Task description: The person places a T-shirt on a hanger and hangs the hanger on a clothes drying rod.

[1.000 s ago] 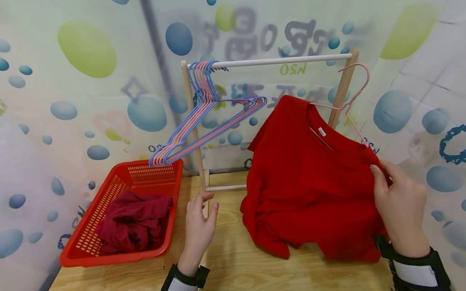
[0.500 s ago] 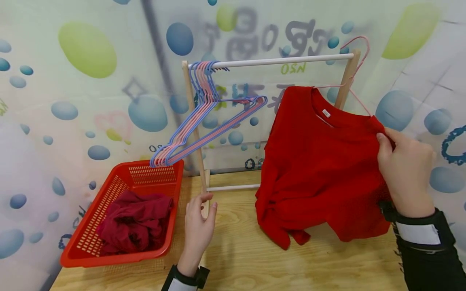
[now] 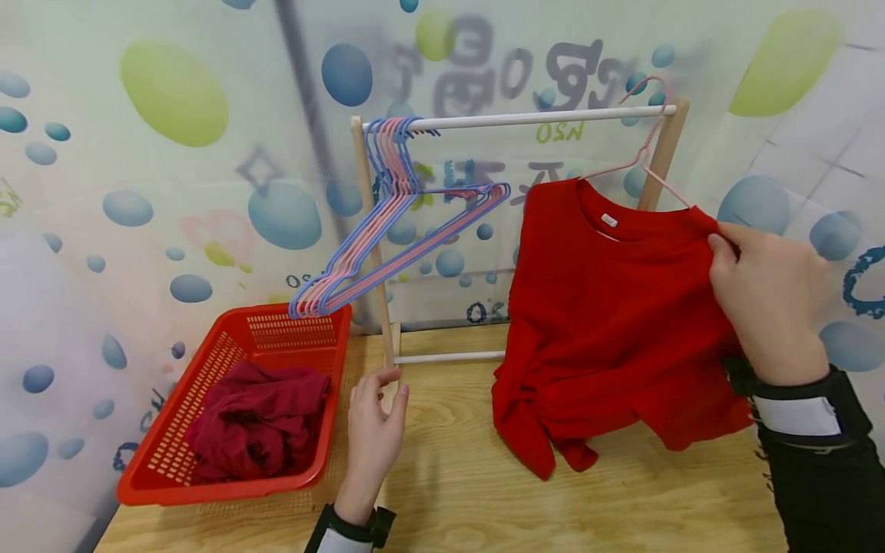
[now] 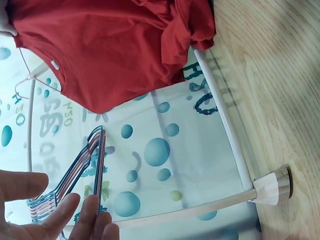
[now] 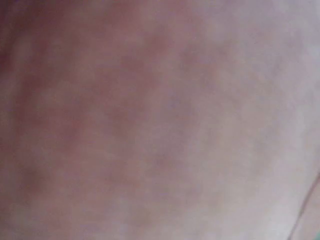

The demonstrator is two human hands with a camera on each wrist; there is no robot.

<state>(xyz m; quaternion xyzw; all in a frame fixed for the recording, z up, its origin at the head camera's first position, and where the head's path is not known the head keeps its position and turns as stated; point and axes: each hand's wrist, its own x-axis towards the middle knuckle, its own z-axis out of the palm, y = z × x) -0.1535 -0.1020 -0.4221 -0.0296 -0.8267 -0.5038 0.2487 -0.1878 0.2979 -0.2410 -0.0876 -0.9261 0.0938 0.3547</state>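
A red long-sleeved shirt (image 3: 615, 307) is on a pink wire hanger (image 3: 646, 157), its neck label facing me. At the shirt's shoulder on the right, my right hand (image 3: 774, 299) pinches the cloth, and perhaps the hanger's end hidden inside. The hanger's hook overlaps the right end of the white rod (image 3: 525, 119); whether it bears on the rod I cannot tell. Low over the table, my left hand (image 3: 376, 438) holds nothing, its fingers loosely bent. In the left wrist view the shirt (image 4: 110, 55) spreads across the top. The right wrist view is only a blur.
Several blue and pink hangers (image 3: 346, 261) hang at the rod's left end. A red plastic basket (image 3: 131, 480) with a dark red garment (image 3: 256, 422) stands at left on the wooden table (image 3: 449, 476). A patterned curtain (image 3: 207, 177) closes off the back.
My right hand has raised the shirt and hanger; the hook rose above the rod, then moved left and slightly down toward it. My left hand stays almost still.
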